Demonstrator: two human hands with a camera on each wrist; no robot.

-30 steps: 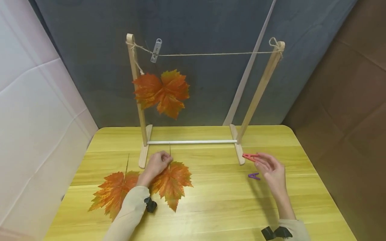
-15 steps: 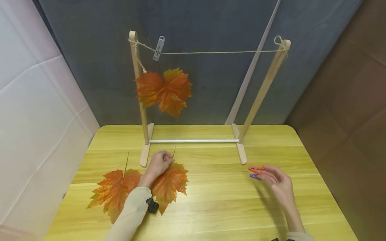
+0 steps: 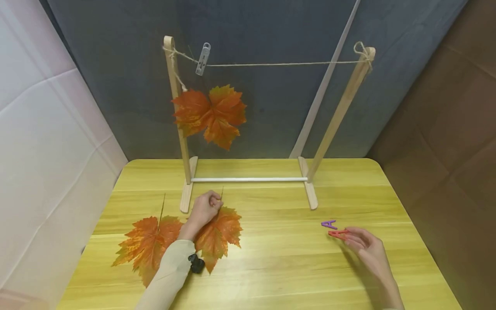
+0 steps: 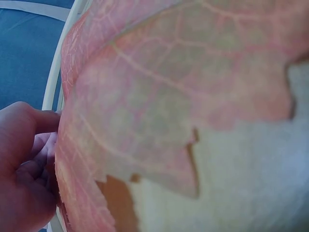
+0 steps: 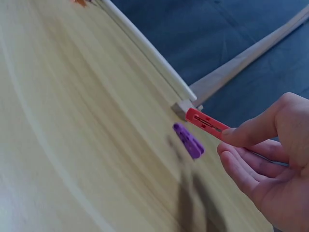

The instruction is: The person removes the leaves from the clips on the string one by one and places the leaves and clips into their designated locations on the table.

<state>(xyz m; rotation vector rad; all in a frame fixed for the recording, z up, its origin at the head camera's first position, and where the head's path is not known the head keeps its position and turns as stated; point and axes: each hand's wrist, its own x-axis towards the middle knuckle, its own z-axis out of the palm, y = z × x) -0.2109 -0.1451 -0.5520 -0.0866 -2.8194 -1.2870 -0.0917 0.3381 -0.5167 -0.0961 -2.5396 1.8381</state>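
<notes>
My left hand (image 3: 205, 211) pinches the stem of an orange maple leaf (image 3: 220, 234) just above its blade, over the front of the table. The leaf fills much of the left wrist view, where the fingers are partly hidden behind its edge. On the right, my right hand (image 3: 368, 249) holds a red clothespin (image 3: 338, 234) between thumb and fingers, its tip pointing left. A purple clothespin (image 3: 329, 224) lies on the table just beyond the red one. In the right wrist view, the red clothespin (image 5: 207, 123) appears above the purple clothespin (image 5: 189, 140).
A wooden rack (image 3: 341, 116) with a string (image 3: 271, 64) across its top stands at the back. From it hangs another maple leaf (image 3: 211, 115), below a clear clothespin (image 3: 203, 59). One more leaf (image 3: 147, 245) lies left of my left forearm. A white rod (image 3: 248, 179) joins the rack's feet.
My right hand has drawn back toward the table's front right with the red clothespin, past the purple one. The leaf at my left hand has swung a little, its lower tip shifting left.
</notes>
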